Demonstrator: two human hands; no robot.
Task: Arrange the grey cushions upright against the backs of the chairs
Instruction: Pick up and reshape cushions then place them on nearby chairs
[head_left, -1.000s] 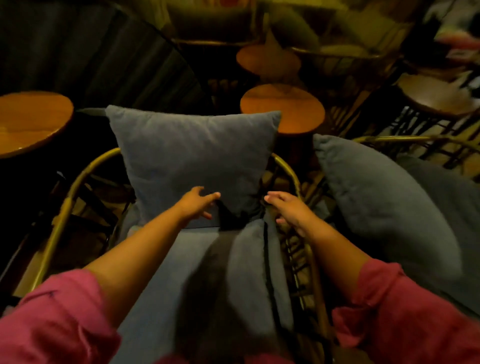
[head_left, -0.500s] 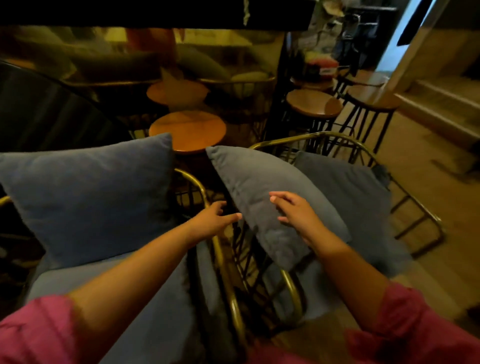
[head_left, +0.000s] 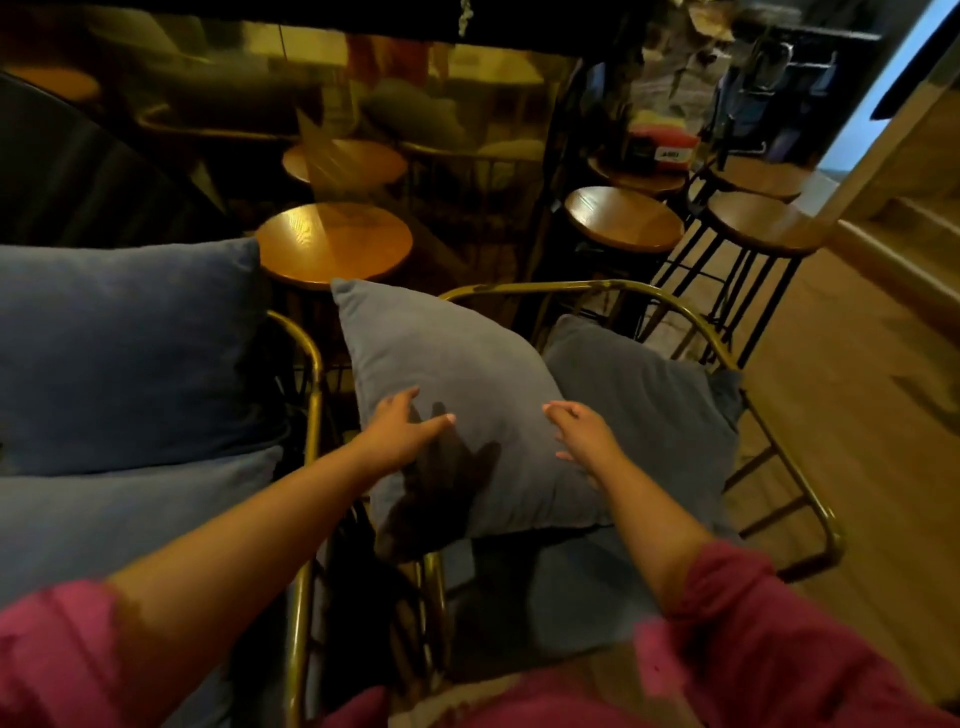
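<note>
**Both hands at the tilted cushion on the right-hand chair**

A square grey fabric cushion (head_left: 457, 415) lies tilted on the right-hand brass-coloured metal-frame chair (head_left: 691, 317), leaning over the chair's left side with one corner pointing up and away from the camera. It does not stand against the chair's back. Behind it, a second grey cushion (head_left: 644, 395) slumps toward the back and right side of the same chair, partly covered by the first.

The left hand (head_left: 402, 428) reaches across the cushion's left edge, fingers spread loose and thumb stretched out over the fabric; it casts a dark shadow on the cushion. The right hand (head_left: 582, 431) sits at the cushion's right edge, fingers slightly curled and parted; whether it grips the fabric or only rests there cannot be told. Both forearms come out of pink sleeves (head_left: 779, 649).

On the left-hand chair (head_left: 306, 415), of the same brass-coloured frame, a large grey cushion (head_left: 124, 348) stands upright against the back, above a grey seat pad (head_left: 130, 514). Beyond the chairs stand a round wooden side table (head_left: 335, 244) and wooden-topped stools on black metal legs (head_left: 623, 218).
</note>
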